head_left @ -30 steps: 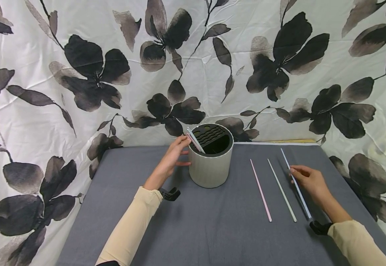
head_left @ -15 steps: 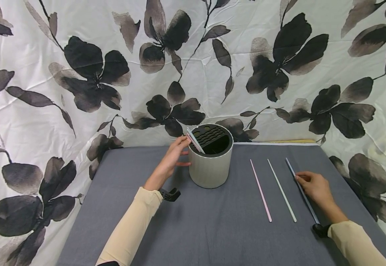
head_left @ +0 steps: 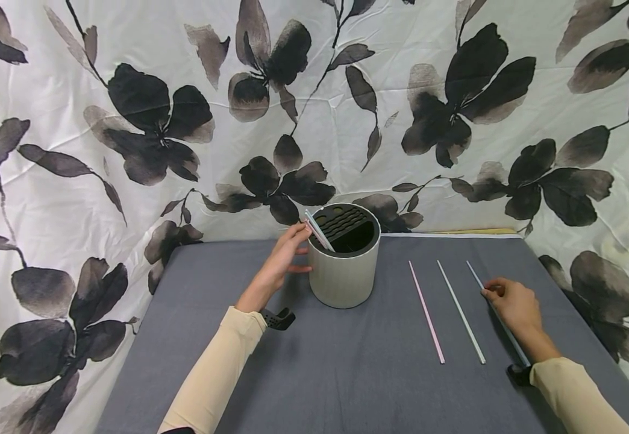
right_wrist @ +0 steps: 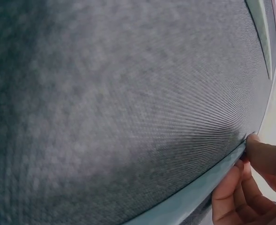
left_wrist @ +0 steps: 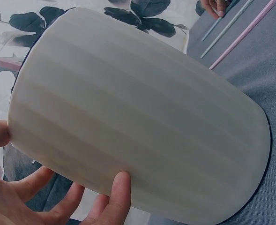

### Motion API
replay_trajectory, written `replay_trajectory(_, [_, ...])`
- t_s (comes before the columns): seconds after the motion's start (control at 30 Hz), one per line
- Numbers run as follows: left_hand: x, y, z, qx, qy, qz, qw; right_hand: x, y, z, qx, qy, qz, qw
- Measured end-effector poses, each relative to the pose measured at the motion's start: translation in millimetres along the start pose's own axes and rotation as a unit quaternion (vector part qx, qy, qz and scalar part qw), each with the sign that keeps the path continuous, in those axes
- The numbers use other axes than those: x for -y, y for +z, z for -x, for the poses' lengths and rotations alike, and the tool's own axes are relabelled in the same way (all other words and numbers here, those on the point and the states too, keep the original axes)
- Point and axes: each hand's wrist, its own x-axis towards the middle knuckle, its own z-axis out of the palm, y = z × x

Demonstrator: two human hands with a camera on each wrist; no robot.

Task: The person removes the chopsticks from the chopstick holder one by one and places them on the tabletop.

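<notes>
A cream ribbed holder (head_left: 343,283) with a dark slotted top stands at the far middle of the table. My left hand (head_left: 278,260) reaches to its left side, fingertips (left_wrist: 123,185) spread against the wall and up at the rim. By those upper fingers, a pink straw and a pale blue straw (head_left: 320,232) lean out of the top. At the right, my right hand (head_left: 515,308) pinches a blue straw (head_left: 474,275) between thumb and fingers, low over the cloth. Left of it, a pale green straw (head_left: 461,312) and a pink straw (head_left: 426,312) lie roughly parallel.
A grey cloth (head_left: 347,374) covers the table. Behind it hangs a white curtain with dark flowers (head_left: 152,120), close behind the holder. A yellow strip (head_left: 477,231) shows along the back edge of the table.
My right hand has moved slightly right and towards me, and the blue straw has come down nearer the cloth beside the other straws. My left hand and the holder have stayed put.
</notes>
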Motion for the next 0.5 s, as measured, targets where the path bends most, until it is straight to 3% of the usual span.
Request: replay_trajectory(0.5, [-1.7,0.5,2.1,-0.001,-0.002,-0.006,1.0000,13,-3,-2,-0.021,0.002,0.002,1.000])
